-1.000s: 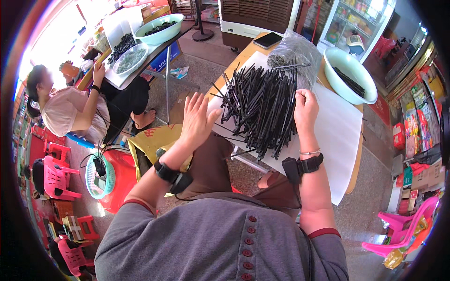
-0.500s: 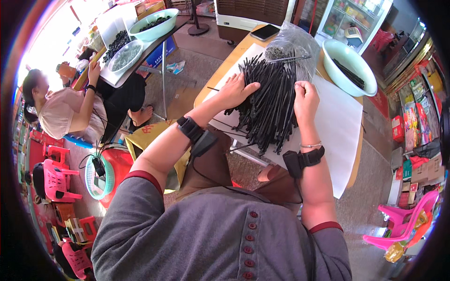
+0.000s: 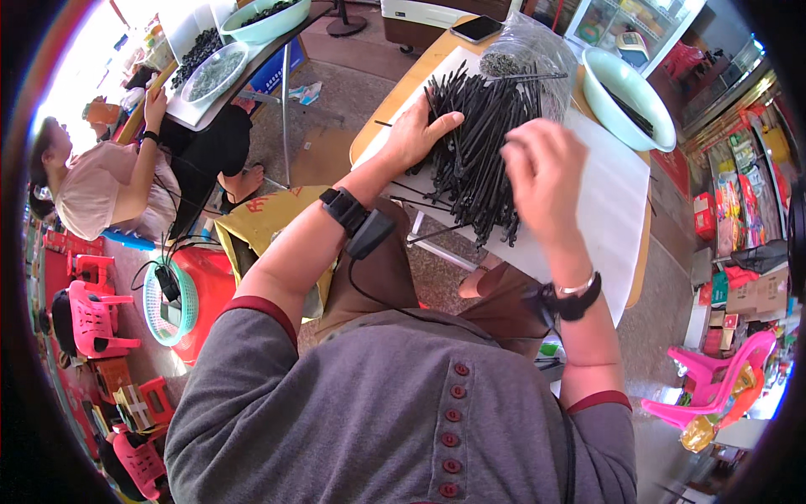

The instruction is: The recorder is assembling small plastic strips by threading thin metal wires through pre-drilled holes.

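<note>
A thick heap of thin black strips (image 3: 478, 151), roughly aligned lengthwise, lies on a white sheet (image 3: 600, 218) over a wooden-topped table. My left hand (image 3: 417, 137) rests against the heap's left side, fingers stretched along it and thumb held apart, so it is open. Above the heap's right edge, my right hand (image 3: 550, 172) is raised with curled fingers. Motion smears those fingertips, and whether anything is between them cannot be made out. At the heap's far end sits a clear plastic bag (image 3: 537, 59) with small dark pieces in its mouth.
A pale green basin (image 3: 621, 92) with more black strips stands at the table's right. A phone (image 3: 477, 29) lies at the far edge. To the left, another person (image 3: 117, 181) sits at a table with basins of dark pieces. A pink chair (image 3: 714, 378) stands at right.
My right hand has lifted from the heap's right edge and moved nearer to me, its fingers curling. My left hand has shifted slightly along the left side. The view has tilted a little.
</note>
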